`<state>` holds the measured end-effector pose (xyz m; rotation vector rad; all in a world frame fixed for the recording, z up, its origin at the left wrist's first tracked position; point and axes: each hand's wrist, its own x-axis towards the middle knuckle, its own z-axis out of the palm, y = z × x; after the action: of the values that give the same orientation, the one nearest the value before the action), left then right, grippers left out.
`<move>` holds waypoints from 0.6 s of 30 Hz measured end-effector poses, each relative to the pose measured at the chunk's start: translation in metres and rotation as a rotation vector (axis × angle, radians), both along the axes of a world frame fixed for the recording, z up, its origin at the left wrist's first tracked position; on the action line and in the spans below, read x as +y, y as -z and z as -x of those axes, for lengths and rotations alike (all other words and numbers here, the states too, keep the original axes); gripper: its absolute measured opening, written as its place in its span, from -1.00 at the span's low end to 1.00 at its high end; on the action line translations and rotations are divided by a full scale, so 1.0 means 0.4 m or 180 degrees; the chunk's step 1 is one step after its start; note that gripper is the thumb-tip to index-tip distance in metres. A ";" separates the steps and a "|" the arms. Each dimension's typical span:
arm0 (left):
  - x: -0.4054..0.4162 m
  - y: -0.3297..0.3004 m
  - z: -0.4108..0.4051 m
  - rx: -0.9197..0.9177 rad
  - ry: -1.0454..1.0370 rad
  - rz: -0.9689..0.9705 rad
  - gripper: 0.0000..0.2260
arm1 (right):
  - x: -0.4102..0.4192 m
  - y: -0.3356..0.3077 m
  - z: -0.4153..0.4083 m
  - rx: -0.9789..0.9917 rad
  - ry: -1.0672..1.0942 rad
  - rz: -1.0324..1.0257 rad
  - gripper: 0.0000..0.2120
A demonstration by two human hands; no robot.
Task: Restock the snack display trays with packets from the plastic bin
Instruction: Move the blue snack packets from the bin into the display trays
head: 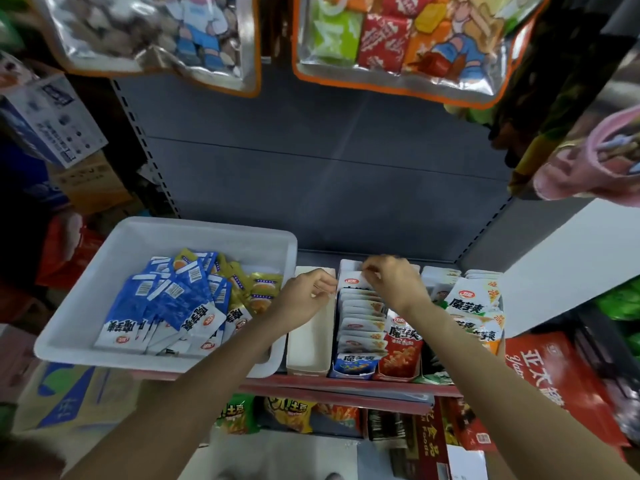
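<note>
Grey shop shelf [311, 188] behind; your right hand [391, 284] pinches a white packet [351, 284] at the back of the filled cardboard tray [356, 370]. Your left hand [304, 296] curls on the empty white tray's [308, 355] wall, beside the white plastic bin [86, 306] of blue packets [173, 306].

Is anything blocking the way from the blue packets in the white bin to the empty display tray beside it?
Only the left hand and forearm, which lie across the white bin wall and over the empty tray. Otherwise nothing visible blocks the blue packets; bin and tray stand side by side.
</note>
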<state>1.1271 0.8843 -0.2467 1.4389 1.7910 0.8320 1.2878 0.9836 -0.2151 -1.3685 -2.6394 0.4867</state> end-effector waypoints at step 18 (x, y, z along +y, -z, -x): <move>-0.289 0.109 0.512 0.1608 -0.0252 0.1138 -0.60 | -0.300 0.155 0.526 -0.0497 -0.1106 0.1216 -0.46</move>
<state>0.9224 0.7688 -0.2902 1.4217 2.2406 0.1619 1.0775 0.8635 -0.2773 -1.0599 -3.0460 1.0089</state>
